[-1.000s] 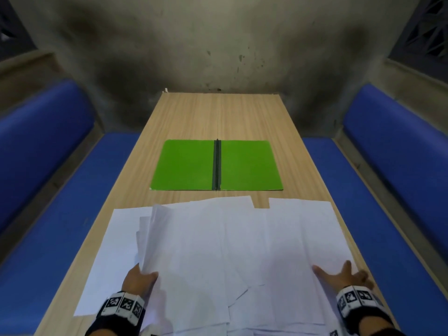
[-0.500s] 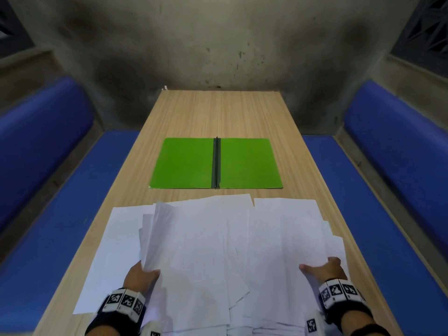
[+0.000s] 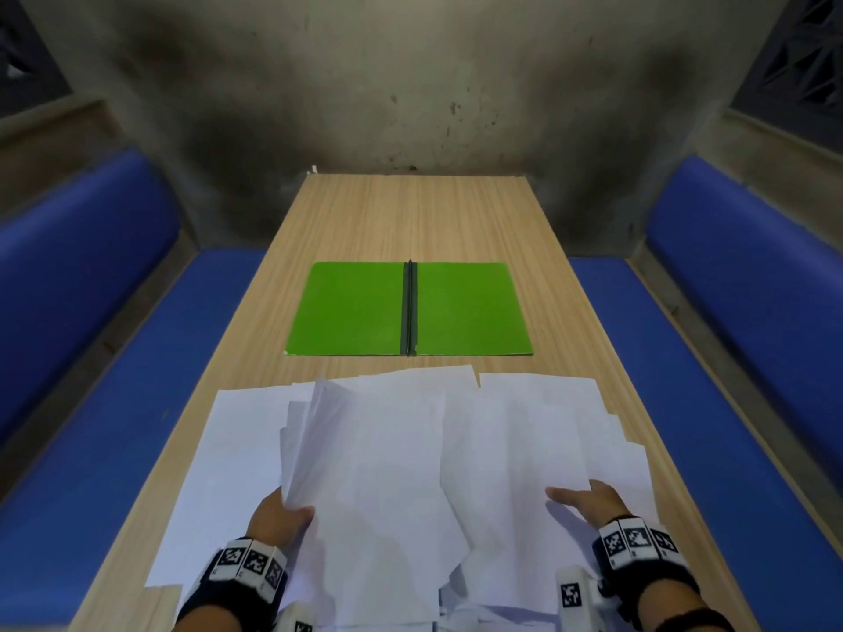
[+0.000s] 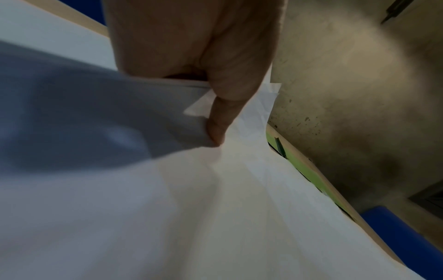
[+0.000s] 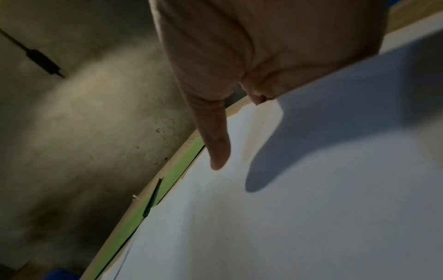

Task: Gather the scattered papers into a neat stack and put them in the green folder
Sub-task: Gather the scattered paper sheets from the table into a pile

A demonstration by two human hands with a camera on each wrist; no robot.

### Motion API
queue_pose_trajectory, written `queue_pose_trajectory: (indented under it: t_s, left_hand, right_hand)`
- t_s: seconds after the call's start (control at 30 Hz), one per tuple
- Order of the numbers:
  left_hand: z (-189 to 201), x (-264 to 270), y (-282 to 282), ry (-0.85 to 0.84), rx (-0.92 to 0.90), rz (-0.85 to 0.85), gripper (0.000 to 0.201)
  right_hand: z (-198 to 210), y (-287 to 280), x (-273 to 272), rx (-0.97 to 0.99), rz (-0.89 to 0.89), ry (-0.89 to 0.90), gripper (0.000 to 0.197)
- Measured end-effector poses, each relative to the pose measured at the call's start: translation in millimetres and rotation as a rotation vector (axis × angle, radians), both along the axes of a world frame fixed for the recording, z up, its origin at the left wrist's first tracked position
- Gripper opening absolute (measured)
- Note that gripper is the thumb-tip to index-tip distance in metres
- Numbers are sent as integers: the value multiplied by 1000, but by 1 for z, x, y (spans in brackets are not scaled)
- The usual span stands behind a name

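Several white papers (image 3: 397, 472) lie overlapping across the near half of the wooden table (image 3: 410, 216). The green folder (image 3: 356, 307) lies open and flat just beyond them, its dark spine in the middle. My left hand (image 3: 292, 510) pinches a raised bundle of sheets at their near left corner, thumb (image 4: 215, 123) on top and fingers underneath. My right hand (image 3: 575, 492) is at the right of the spread. Its fingers are hidden under the sheets' edge and its thumb (image 5: 219, 149) points straight out just above the papers (image 5: 311, 208).
Blue padded benches (image 3: 91, 403) run along both sides of the table, and a stained concrete wall (image 3: 410, 84) closes the far end. Bare wood shows beyond the folder. One sheet (image 3: 219, 472) reaches the table's left edge.
My right hand slid left from the table's right edge, going from flat on top to fingers under the sheets, and pushed the right-hand papers inward. The left hand kept its hold.
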State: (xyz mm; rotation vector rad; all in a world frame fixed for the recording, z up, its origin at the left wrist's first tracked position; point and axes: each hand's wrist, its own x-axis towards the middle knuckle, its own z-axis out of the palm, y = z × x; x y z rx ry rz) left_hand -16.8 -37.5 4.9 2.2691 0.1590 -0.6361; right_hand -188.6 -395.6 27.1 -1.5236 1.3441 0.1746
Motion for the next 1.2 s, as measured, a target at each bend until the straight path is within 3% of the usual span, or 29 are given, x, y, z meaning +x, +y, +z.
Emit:
queue_pose_trajectory:
  t_s: [0.23, 0.4, 0.53, 0.67, 0.8, 0.93, 1.03, 1.1, 1.2]
  left_hand:
    - [-2, 1, 1, 11, 24, -30, 29]
    - [-4, -2, 0, -6, 27, -52, 24]
    - [1, -3, -1, 6, -22, -38, 28]
    - [31, 5, 11, -5, -178, 34, 43]
    - [93, 22, 28, -81, -432, 35, 31]
    - [130, 43, 32, -30, -637, -61, 25]
    - [115, 43, 12, 91, -696, -67, 56]
    - [97, 28, -11, 170, -738, -87, 64]
    - [71, 6, -42, 253, -822, -103, 51]
  right_hand:
    - [-7, 17, 9, -54, 88, 69, 45]
    - [-10, 33, 20, -151, 78, 132, 84]
    - [-15, 38, 26, -91, 33, 85, 72]
    - [-22, 39, 27, -48, -1, 49, 61]
    - [-28, 35, 28, -33, 9, -100, 37]
    - [-15, 32, 31, 113, 26, -161, 39]
    - [3, 35, 37, 122, 148, -89, 31]
    - [22, 41, 39, 128, 193, -236, 17]
    - [54, 53, 39, 276, 208, -518, 24]
